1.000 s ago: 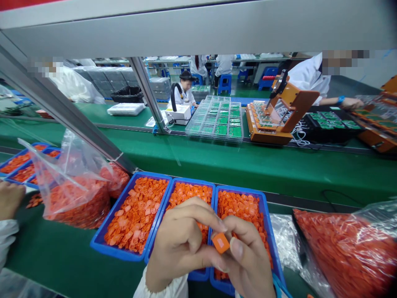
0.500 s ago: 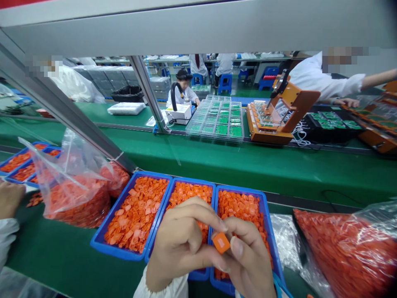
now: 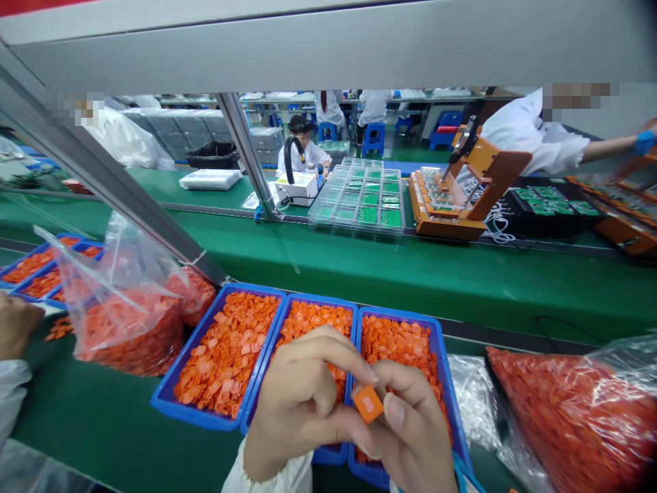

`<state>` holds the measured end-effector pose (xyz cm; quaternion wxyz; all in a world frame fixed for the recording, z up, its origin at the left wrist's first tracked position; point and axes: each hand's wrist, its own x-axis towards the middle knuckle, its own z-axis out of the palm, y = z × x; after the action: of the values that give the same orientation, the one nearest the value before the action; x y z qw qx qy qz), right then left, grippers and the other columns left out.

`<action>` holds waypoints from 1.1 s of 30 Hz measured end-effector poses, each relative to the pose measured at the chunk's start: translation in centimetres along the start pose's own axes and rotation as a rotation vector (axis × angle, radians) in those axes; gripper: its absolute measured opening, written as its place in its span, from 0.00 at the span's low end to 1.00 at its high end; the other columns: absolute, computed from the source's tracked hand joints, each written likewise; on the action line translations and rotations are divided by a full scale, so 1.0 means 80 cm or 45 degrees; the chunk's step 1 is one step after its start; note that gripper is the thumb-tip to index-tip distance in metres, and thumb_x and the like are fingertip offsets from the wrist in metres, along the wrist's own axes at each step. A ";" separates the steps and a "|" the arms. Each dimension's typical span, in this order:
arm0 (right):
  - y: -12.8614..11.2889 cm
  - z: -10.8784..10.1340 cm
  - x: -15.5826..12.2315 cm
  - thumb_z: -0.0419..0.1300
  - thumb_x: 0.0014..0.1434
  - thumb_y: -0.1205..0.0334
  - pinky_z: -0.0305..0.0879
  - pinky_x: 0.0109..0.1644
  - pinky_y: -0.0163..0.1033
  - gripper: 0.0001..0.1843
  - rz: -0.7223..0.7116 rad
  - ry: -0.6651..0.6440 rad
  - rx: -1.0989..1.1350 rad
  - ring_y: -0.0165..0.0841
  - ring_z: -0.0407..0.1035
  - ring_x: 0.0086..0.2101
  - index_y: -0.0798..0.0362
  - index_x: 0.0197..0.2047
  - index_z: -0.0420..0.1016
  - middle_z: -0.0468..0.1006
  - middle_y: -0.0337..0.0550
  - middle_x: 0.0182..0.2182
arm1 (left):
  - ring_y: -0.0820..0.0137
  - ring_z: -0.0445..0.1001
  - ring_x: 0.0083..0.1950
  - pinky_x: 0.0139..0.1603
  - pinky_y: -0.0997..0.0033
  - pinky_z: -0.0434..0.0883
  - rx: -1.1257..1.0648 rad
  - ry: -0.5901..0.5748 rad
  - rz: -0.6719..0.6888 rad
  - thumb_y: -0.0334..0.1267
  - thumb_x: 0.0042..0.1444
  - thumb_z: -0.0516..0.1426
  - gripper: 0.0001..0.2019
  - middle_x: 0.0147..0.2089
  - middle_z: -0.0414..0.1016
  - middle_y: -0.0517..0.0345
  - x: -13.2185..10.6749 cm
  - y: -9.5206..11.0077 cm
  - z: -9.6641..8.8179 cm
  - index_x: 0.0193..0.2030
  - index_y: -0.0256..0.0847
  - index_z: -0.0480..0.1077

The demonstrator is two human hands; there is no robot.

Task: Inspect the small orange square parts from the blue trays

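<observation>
A small orange square plastic piece point(image 3: 368, 404) with a pale mark on its face sits between the fingertips of both hands. My left hand point(image 3: 302, 397) pinches it from the left, index finger and thumb curled round it. From the right, my right hand point(image 3: 418, 424) closes on it with thumb and fingers. Under the hands are a blue tray point(image 3: 296, 297) in the middle and another blue tray point(image 3: 444, 349) on the right, both full of orange pieces and partly hidden.
A third blue tray point(image 3: 169, 404) of orange pieces stands at left. Clear bags of orange pieces flank the trays: one bag point(image 3: 128, 329) left, one bag point(image 3: 580, 397) right. A metal post point(image 3: 113, 171) slants across. A co-worker's hand point(image 3: 20, 325) is at far left; across the bench stands an orange fixture point(image 3: 446, 219).
My hands and the orange piece stay almost in place. Across the bench at right, a co-worker's arm has shifted, with the hand lifted off the bench.
</observation>
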<state>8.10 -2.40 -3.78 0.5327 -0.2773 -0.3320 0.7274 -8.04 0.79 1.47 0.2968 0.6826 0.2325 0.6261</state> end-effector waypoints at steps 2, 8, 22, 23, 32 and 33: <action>0.001 0.000 0.001 0.69 0.62 0.48 0.62 0.23 0.32 0.13 -0.024 0.024 -0.021 0.29 0.63 0.25 0.46 0.44 0.86 0.77 0.42 0.31 | 0.69 0.80 0.38 0.40 0.67 0.75 -0.001 0.004 -0.006 0.42 0.53 0.72 0.28 0.40 0.84 0.55 0.000 0.000 0.001 0.25 0.38 0.55; 0.002 -0.002 0.001 0.69 0.62 0.46 0.61 0.22 0.33 0.14 -0.009 0.046 -0.050 0.30 0.63 0.24 0.47 0.43 0.86 0.77 0.43 0.30 | 0.69 0.80 0.37 0.40 0.67 0.75 0.013 0.011 -0.005 0.44 0.53 0.72 0.28 0.39 0.84 0.55 0.002 0.001 0.002 0.25 0.38 0.54; -0.023 0.042 0.027 0.67 0.63 0.46 0.48 0.23 0.30 0.16 0.013 0.043 0.147 0.24 0.46 0.20 0.51 0.37 0.84 0.56 0.30 0.19 | 0.67 0.80 0.38 0.41 0.64 0.75 0.163 0.113 -0.062 0.44 0.57 0.71 0.27 0.40 0.83 0.55 -0.004 0.002 -0.006 0.25 0.39 0.56; -0.025 0.045 0.029 0.66 0.65 0.47 0.48 0.23 0.30 0.16 -0.013 0.062 0.193 0.24 0.44 0.20 0.51 0.36 0.83 0.53 0.29 0.18 | 0.67 0.79 0.39 0.42 0.63 0.74 0.200 0.159 -0.085 0.44 0.58 0.70 0.27 0.40 0.83 0.56 -0.007 0.003 -0.010 0.26 0.39 0.56; -0.042 0.049 0.033 0.63 0.63 0.63 0.56 0.22 0.30 0.10 -0.250 0.424 0.565 0.27 0.41 0.21 0.51 0.29 0.72 0.53 0.29 0.21 | 0.65 0.78 0.50 0.49 0.66 0.70 0.766 0.382 -0.473 0.32 0.63 0.65 0.15 0.47 0.81 0.58 -0.024 0.011 -0.054 0.29 0.41 0.64; -0.042 0.049 0.033 0.63 0.62 0.63 0.58 0.22 0.29 0.10 -0.240 0.453 0.610 0.26 0.43 0.21 0.52 0.29 0.72 0.54 0.29 0.21 | 0.65 0.78 0.52 0.51 0.65 0.70 0.805 0.347 -0.492 0.32 0.64 0.64 0.14 0.48 0.80 0.58 -0.023 0.012 -0.054 0.29 0.42 0.65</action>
<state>6.36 0.14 1.20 0.6976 -0.2347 -0.0767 0.6726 -12.56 -0.67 1.02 0.1508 0.5945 0.5753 0.5412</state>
